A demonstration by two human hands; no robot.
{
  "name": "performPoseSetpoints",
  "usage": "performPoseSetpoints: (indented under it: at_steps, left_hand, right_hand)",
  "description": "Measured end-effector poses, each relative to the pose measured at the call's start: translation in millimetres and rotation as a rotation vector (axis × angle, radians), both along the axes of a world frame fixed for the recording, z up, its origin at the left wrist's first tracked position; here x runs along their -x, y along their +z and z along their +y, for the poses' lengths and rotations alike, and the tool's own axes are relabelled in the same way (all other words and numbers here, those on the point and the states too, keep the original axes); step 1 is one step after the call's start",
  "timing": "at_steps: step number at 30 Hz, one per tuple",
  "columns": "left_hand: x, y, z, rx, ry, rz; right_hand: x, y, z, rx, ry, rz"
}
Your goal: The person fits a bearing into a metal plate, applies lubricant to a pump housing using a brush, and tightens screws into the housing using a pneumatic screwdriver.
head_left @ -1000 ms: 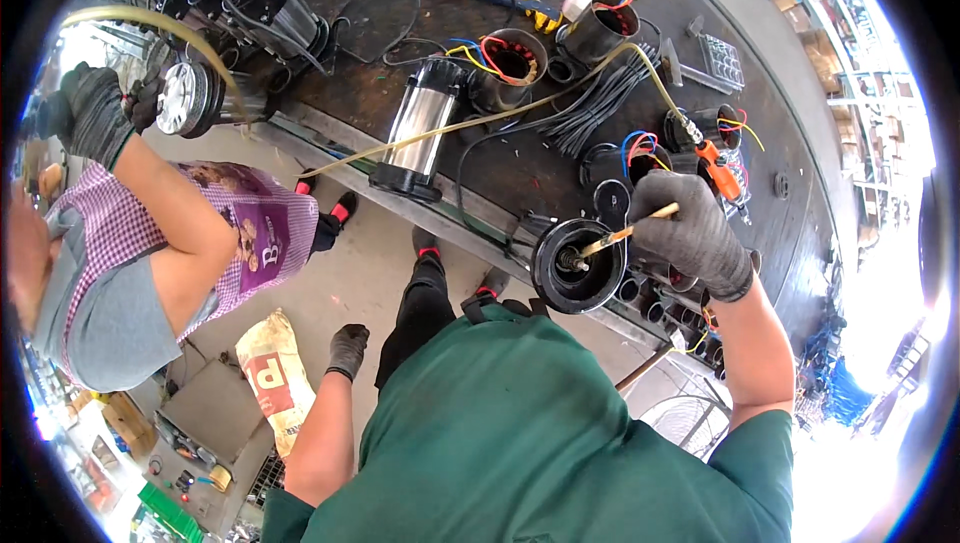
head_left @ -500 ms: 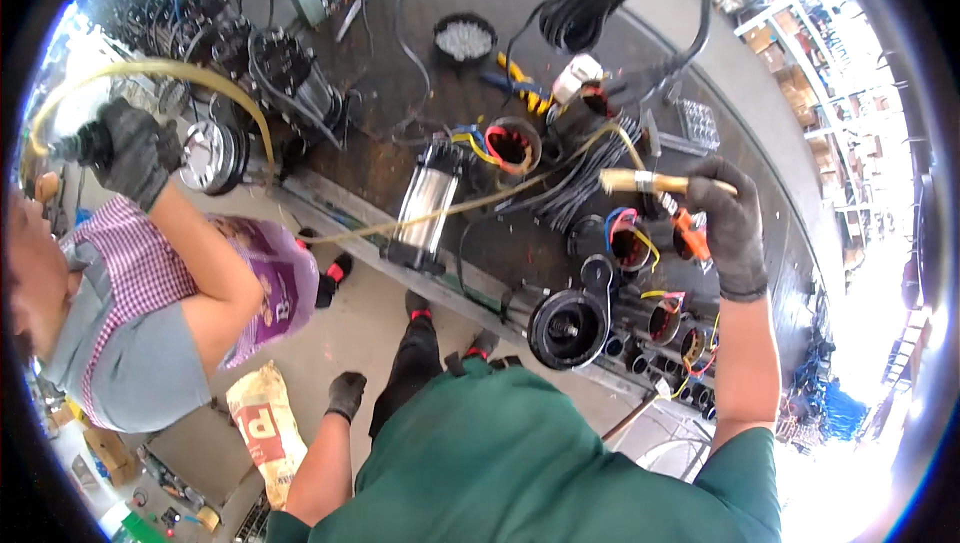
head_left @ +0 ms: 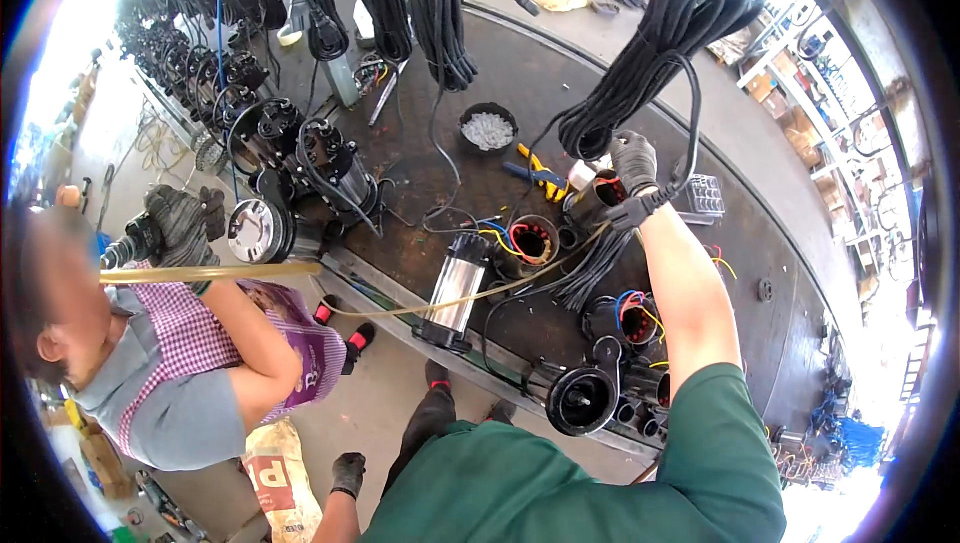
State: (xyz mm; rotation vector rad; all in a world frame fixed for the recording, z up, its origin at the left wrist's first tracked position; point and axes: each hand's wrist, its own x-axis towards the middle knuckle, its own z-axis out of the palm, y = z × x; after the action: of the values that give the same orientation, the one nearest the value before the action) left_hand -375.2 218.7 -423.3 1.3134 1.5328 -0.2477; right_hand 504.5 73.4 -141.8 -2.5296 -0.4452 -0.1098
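My right hand (head_left: 632,163), in a dark glove, reaches over the bench beside a black motor housing (head_left: 597,198) and a hanging coil of black cable (head_left: 640,63). Its fingers are curled, and what they hold, if anything, is hidden. A white object (head_left: 580,175) sits just left of it, partly covered. A cable plug (head_left: 640,208) crosses in front of my wrist. My left hand (head_left: 348,473), gloved too, hangs low above the floor, closed with nothing visible in it. Left of the housing is a winding-filled cylinder (head_left: 533,240) with coloured wires, near a shiny steel motor (head_left: 458,288).
Yellow-handled pliers (head_left: 543,175) and a black bowl of clear small parts (head_left: 488,130) lie on the dark bench (head_left: 420,173). A round black pump part (head_left: 582,400) stands at the near edge. At left, a co-worker (head_left: 200,373) holds a power tool (head_left: 135,241) by a yellowish hose (head_left: 220,273).
My right hand has moved left and away from me, to the motor housing. The brush it held is out of sight. The co-worker's hose has swung lower, and the whole view has shifted.
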Motion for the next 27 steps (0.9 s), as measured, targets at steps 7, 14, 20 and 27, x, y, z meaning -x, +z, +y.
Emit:
performPoseSetpoints:
  at_steps: [7, 14, 20, 27]
  left_hand:
    - [45, 0, -15, 0.035, 0.168, -0.107]
    - [4, -38, 26, -0.069, -0.469, -0.022]
    - [-108, -20, 32, 0.028, -0.416, -0.096]
    - [-247, 62, -43, -0.137, -0.911, -0.296]
  right_hand:
    - [14, 12, -3, 0.045, 0.001, 0.039]
    - [102, 69, -113, -0.255, 0.247, 0.215]
    - [283, 103, -256, -0.305, 0.208, 0.379]
    - [432, 23, -368, -0.168, 0.171, 0.810]
